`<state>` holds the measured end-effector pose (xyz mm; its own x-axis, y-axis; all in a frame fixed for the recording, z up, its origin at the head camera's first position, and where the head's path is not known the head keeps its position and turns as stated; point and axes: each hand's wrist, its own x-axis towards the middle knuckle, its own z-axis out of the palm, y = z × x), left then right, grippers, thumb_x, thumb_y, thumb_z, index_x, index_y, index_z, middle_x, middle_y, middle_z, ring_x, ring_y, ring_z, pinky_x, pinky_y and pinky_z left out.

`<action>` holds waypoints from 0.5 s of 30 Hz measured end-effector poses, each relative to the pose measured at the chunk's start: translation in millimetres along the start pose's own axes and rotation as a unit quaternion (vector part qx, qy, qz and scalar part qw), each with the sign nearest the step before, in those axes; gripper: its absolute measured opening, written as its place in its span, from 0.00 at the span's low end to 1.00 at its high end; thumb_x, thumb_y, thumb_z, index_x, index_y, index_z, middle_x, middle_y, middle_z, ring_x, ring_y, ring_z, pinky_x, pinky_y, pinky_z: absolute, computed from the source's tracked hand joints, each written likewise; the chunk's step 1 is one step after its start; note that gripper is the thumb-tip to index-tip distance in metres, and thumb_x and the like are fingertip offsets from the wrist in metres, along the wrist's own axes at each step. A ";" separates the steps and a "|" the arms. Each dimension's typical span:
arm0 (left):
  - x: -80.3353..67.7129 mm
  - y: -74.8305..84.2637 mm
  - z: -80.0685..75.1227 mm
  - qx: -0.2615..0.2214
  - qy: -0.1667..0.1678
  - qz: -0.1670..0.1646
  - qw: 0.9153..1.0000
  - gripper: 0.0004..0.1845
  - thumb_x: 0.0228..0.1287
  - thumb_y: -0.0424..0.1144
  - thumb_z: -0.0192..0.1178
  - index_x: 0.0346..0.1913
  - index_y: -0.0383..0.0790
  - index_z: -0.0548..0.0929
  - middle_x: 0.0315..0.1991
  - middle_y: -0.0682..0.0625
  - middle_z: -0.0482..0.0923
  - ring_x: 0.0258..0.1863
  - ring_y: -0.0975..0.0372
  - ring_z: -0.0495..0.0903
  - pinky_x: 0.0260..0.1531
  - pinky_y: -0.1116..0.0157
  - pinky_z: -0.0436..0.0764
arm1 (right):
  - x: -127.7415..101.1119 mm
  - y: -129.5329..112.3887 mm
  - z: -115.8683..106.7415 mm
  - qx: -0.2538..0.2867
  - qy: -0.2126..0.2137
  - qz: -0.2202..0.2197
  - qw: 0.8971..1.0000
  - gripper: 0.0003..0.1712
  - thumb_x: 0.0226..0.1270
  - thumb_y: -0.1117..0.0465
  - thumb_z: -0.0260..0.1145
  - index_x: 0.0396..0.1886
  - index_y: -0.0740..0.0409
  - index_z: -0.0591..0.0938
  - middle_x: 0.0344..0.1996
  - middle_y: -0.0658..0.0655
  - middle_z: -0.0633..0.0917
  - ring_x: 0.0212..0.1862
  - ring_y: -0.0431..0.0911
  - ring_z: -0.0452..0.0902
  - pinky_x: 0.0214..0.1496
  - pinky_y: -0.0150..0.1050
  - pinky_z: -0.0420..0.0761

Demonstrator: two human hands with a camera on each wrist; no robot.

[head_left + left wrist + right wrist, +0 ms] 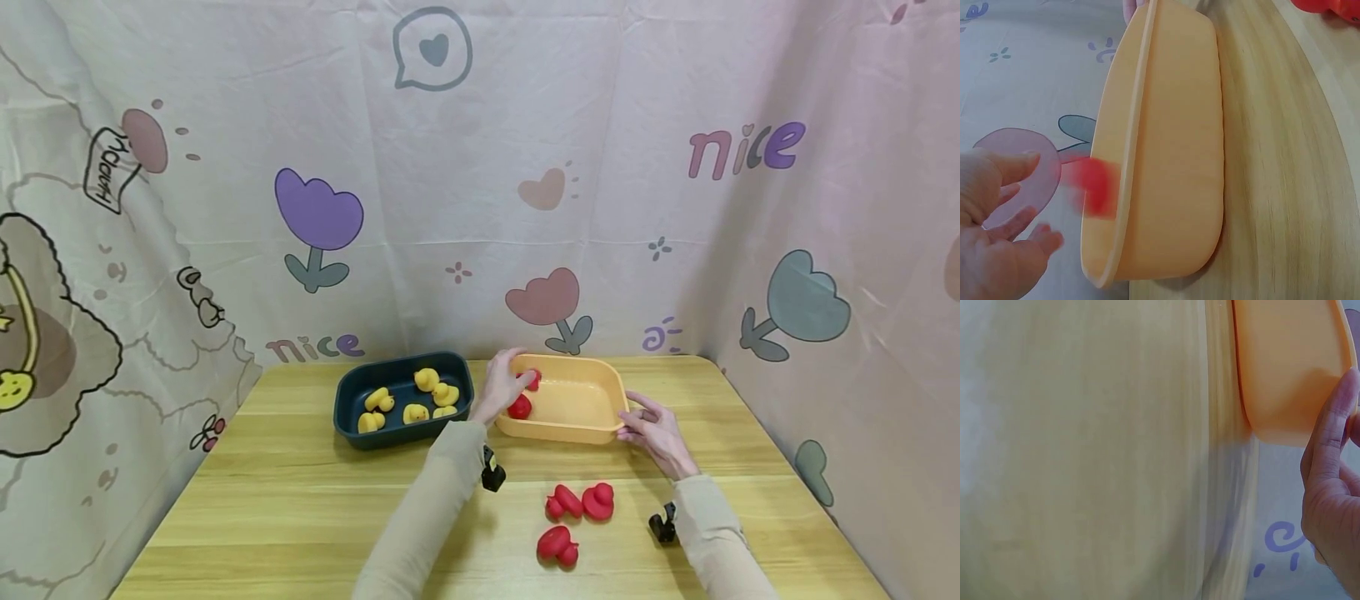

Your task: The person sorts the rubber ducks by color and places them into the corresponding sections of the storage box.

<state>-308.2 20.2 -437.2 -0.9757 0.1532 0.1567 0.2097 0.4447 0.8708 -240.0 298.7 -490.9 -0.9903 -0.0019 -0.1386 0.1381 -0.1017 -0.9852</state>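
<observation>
Head view, we see two red ducks [520, 407] inside the orange tray [573, 404], one blurred, maybe falling, by the left hand [497, 385], fingers loose; right hand [656, 433] pinches the rim. We log yellow ducks [446, 394] in the dark tray [397, 438] alongside.

From above the left hand [497, 388] and right hand [660, 433], the head view looks forward-down; close wrist views share the tray [577, 402].
</observation>
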 end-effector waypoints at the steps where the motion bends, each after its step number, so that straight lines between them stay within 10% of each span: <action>1: -0.5 -0.8 -0.8 0.004 0.001 0.004 1.000 0.25 0.68 0.36 0.65 0.67 0.42 0.76 0.68 0.40 0.73 0.67 0.46 0.72 0.70 0.47 0.75 | 0.1 0.6 0.2 0.000 0.001 0.001 1.000 0.41 0.73 0.72 0.59 0.80 0.67 0.51 0.34 0.51 0.83 0.29 0.37 0.84 0.37 0.28 0.88; 15: -17.4 -16.7 -9.8 0.005 -0.051 0.069 0.996 0.22 0.66 0.32 0.65 0.62 0.34 0.80 0.64 0.39 0.78 0.66 0.42 0.73 0.68 0.43 0.74 | -0.2 0.3 -0.2 0.005 -0.003 -0.009 1.000 0.41 0.74 0.72 0.58 0.79 0.70 0.50 0.30 0.48 0.84 0.27 0.37 0.84 0.36 0.27 0.88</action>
<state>-295.4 1.5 -450.0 -0.9263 0.3015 0.2262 0.3424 0.4225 0.8392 -239.8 298.8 -491.2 -0.9928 -0.0065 -0.1195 0.1195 -0.1111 -0.9866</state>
